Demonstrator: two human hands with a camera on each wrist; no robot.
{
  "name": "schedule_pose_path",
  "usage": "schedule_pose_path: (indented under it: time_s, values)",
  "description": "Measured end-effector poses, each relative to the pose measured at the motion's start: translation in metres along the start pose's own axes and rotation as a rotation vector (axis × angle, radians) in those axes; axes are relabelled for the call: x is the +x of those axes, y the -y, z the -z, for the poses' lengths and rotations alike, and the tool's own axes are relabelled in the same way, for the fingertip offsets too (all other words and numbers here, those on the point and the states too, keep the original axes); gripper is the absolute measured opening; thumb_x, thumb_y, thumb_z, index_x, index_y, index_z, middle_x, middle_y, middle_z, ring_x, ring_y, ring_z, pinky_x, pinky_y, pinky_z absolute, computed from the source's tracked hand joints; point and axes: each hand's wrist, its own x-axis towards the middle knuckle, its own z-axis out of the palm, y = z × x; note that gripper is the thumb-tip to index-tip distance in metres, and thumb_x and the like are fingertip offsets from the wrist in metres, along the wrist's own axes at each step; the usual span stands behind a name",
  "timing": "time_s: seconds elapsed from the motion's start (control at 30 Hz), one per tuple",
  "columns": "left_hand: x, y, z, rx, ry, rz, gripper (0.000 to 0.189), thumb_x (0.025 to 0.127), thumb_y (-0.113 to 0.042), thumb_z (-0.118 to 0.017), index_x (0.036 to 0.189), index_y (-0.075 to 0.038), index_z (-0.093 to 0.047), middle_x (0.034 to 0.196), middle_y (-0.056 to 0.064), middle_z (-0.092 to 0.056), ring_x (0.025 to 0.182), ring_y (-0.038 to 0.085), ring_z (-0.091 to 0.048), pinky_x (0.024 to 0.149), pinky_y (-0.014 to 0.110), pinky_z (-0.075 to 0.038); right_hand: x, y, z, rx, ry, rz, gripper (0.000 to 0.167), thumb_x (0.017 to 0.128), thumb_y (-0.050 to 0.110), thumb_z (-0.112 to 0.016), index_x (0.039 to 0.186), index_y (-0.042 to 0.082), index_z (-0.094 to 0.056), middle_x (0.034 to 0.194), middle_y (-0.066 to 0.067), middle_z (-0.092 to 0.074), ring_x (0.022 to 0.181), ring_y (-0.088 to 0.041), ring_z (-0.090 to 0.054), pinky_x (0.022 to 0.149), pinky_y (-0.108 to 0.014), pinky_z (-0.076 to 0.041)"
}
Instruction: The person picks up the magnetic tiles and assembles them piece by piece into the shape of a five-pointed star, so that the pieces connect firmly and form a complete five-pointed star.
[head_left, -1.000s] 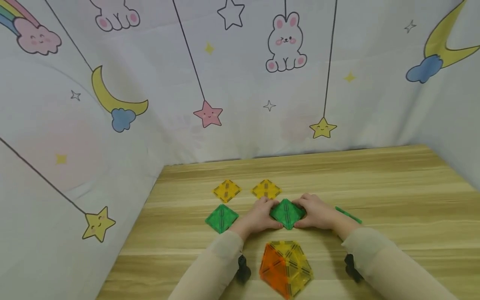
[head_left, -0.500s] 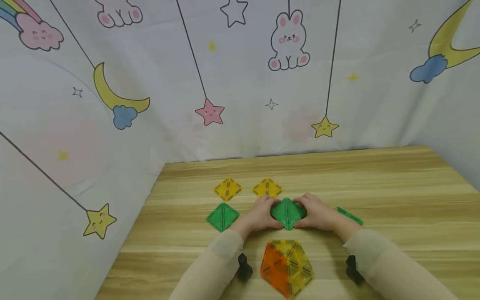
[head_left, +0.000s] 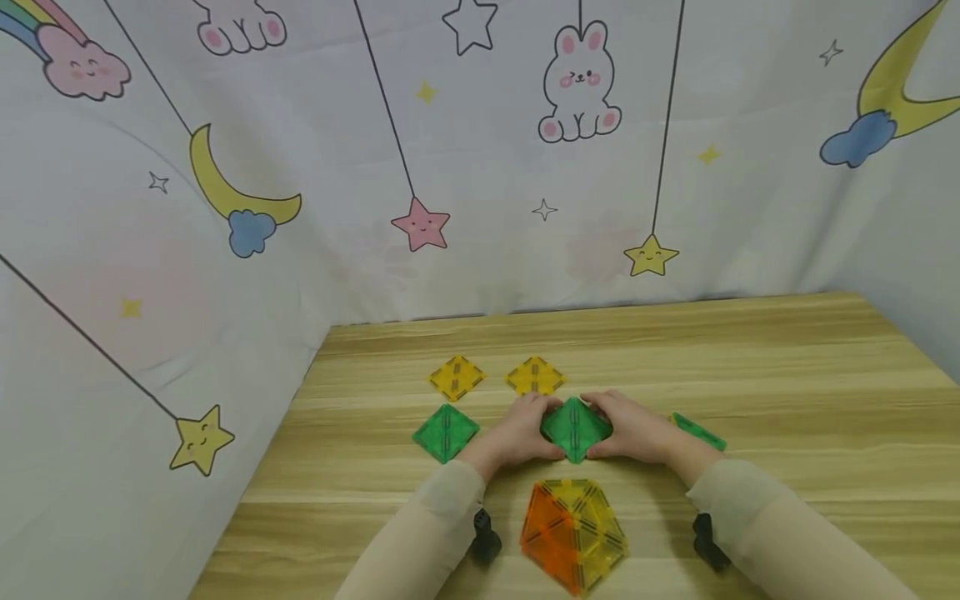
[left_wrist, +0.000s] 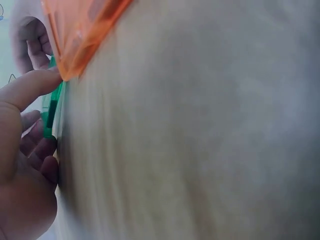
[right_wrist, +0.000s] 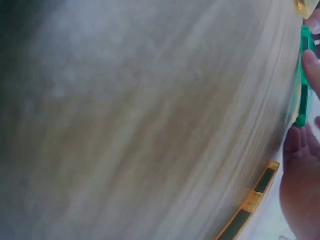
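Two green triangular magnetic tiles (head_left: 575, 429) meet edge to edge as a diamond in the middle of the head view. My left hand (head_left: 517, 429) grips the diamond's left side, thumb at the near edge and fingers behind. Opposite it, my right hand (head_left: 633, 427) grips the right side in the same way. The left wrist view shows the left thumb and curled fingers at the green tile (left_wrist: 50, 107). In the right wrist view the green tile (right_wrist: 303, 95) is seen edge-on beside the right hand (right_wrist: 302, 175). Parts of the fingers are hidden behind the tiles.
An orange and yellow tile dome (head_left: 573, 537) stands between the forearms. Left lies a green diamond (head_left: 446, 433); behind are yellow diamonds (head_left: 457, 378) (head_left: 535, 376). A green tile piece (head_left: 699, 432) sits tilted beyond the right wrist. A printed curtain (head_left: 480, 167) borders the wooden table (head_left: 787, 375).
The head view has shifted slightly. Both hands keep their hold on the green tiles in almost the same place.
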Motion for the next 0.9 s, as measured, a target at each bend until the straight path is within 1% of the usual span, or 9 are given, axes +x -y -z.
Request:
schedule_pose_path:
  time_s: [0.1, 0.23, 0.4, 0.5, 0.57, 0.7, 0.83, 0.9]
  values:
    - [-0.003, 0.001, 0.000, -0.048, -0.008, -0.012, 0.071, 0.078, -0.027, -0.077, 0.139, -0.016, -0.041, 0.123, 0.003, -0.042, 0.114, 0.018, -0.042, 0.094, 0.034, -0.039, 0.000, 0.002, -0.002, -0.010, -0.022, 0.035, 0.086, 0.075, 0.036, -0.079, 0.140, 0.000, -0.037, 0.127, -0.019, -0.044, 0.113, -0.030, -0.047, 0.092, -0.048, -0.041]
    - [-0.009, 0.000, 0.001, -0.111, -0.015, -0.011, 0.070, 0.080, -0.023, -0.076, 0.139, -0.018, -0.039, 0.126, 0.004, -0.036, 0.116, 0.019, -0.043, 0.092, 0.035, -0.041, -0.001, 0.004, -0.004, -0.012, -0.049, 0.086, 0.079, 0.075, 0.032, -0.080, 0.136, 0.001, -0.040, 0.125, -0.017, -0.043, 0.112, -0.031, -0.048, 0.090, -0.047, -0.042]
    - [-0.014, 0.001, 0.003, -0.108, -0.028, -0.015, 0.068, 0.082, -0.022, -0.073, 0.141, -0.022, -0.039, 0.126, 0.004, -0.035, 0.112, 0.018, -0.045, 0.091, 0.035, -0.041, -0.002, 0.007, -0.005, 0.015, -0.055, 0.095, 0.074, 0.075, 0.028, -0.080, 0.133, 0.003, -0.041, 0.125, -0.016, -0.041, 0.111, -0.032, -0.048, 0.089, -0.046, -0.043]
    - [-0.016, 0.003, 0.003, -0.111, -0.026, -0.022, 0.068, 0.082, -0.021, -0.073, 0.142, -0.020, -0.039, 0.128, 0.005, -0.039, 0.113, 0.017, -0.045, 0.093, 0.035, -0.040, -0.002, 0.010, -0.005, 0.027, -0.050, 0.095, 0.072, 0.075, 0.027, -0.080, 0.132, 0.004, -0.043, 0.127, -0.017, -0.042, 0.113, -0.032, -0.048, 0.090, -0.047, -0.043]
    - [-0.016, 0.005, 0.004, -0.138, -0.018, -0.019, 0.066, 0.083, -0.019, -0.072, 0.142, -0.019, -0.040, 0.130, 0.005, -0.043, 0.115, 0.018, -0.046, 0.094, 0.035, -0.040, -0.002, 0.012, -0.004, 0.038, -0.040, 0.085, 0.070, 0.075, 0.028, -0.080, 0.131, 0.005, -0.045, 0.128, -0.017, -0.043, 0.113, -0.032, -0.048, 0.091, -0.047, -0.042]
    - [-0.014, 0.008, 0.005, -0.224, -0.008, -0.011, 0.056, 0.087, -0.017, -0.067, 0.139, -0.018, -0.045, 0.132, 0.005, -0.050, 0.119, 0.020, -0.047, 0.095, 0.038, -0.040, 0.000, 0.015, -0.002, 0.090, -0.002, 0.028, 0.062, 0.079, 0.025, -0.077, 0.131, 0.009, -0.048, 0.129, -0.016, -0.044, 0.110, -0.031, -0.049, 0.089, -0.047, -0.043]
    - [-0.014, 0.010, 0.007, -0.336, -0.014, 0.046, 0.046, 0.089, -0.017, -0.063, 0.133, -0.021, -0.051, 0.130, 0.005, -0.050, 0.116, 0.021, -0.048, 0.091, 0.038, -0.041, 0.004, 0.014, 0.001, 0.183, 0.025, -0.034, 0.048, 0.086, 0.019, -0.069, 0.129, 0.011, -0.052, 0.128, -0.011, -0.049, 0.106, -0.026, -0.050, 0.084, -0.043, -0.044]
    - [-0.014, 0.009, 0.009, -0.379, -0.026, 0.065, 0.042, 0.090, -0.017, -0.062, 0.131, -0.022, -0.053, 0.128, 0.005, -0.051, 0.112, 0.020, -0.049, 0.088, 0.038, -0.043, 0.005, 0.014, 0.002, 0.239, 0.025, -0.035, 0.041, 0.088, 0.015, -0.065, 0.127, 0.010, -0.054, 0.125, -0.009, -0.052, 0.102, -0.024, -0.051, 0.081, -0.041, -0.044]
